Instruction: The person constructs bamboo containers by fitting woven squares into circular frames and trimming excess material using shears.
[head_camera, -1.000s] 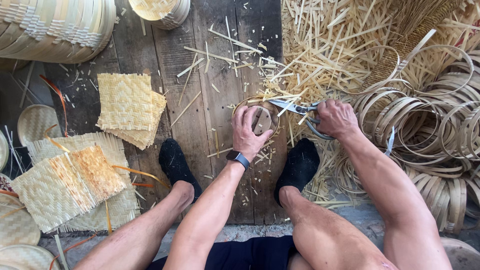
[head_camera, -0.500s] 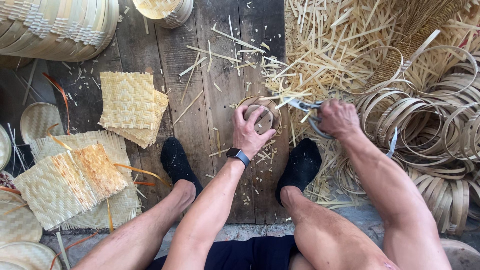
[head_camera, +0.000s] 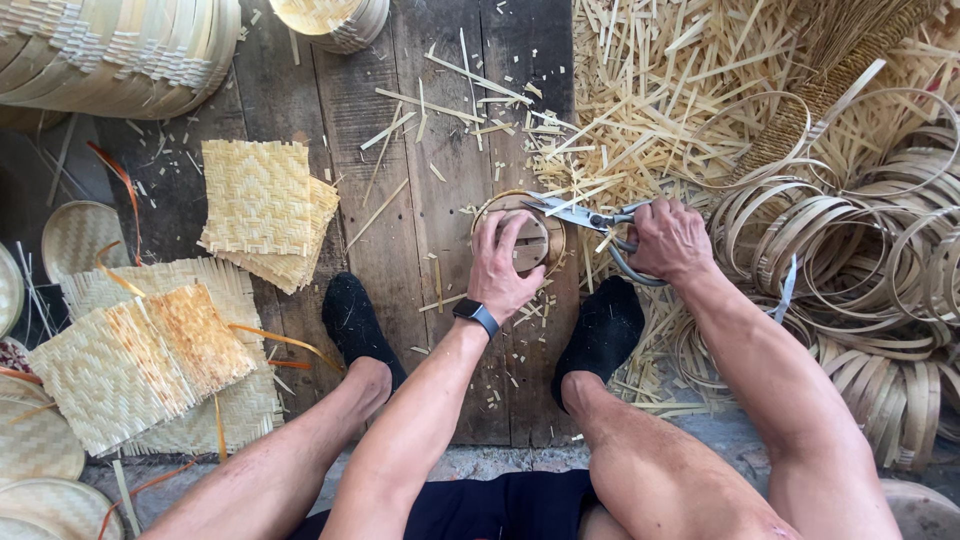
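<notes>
Bamboo hoop (head_camera: 548, 232), a small round frame with woven matting stretched across it, lay on the plank floor (head_camera: 440, 120) between the person's two black-socked feet (head_camera: 352, 322). The left hand (head_camera: 503, 262) was spread flat on top, fingers splayed and pinning it, gripping nothing else. The right hand (head_camera: 668, 238) was closed around the loop handles of one pair of scissors (head_camera: 585, 214), blades parted at the hoop's upper rim. Trimming cleanly there probably called for keeping the blades tight against the rim and turning the hoop under the palm, fingers clear of the cut. Two square woven mats (head_camera: 262, 210) lay stacked at left, several larger mats (head_camera: 135, 360) nearer, and too many loose rings (head_camera: 860, 260) and offcuts (head_camera: 650, 90) to count at right.
</notes>
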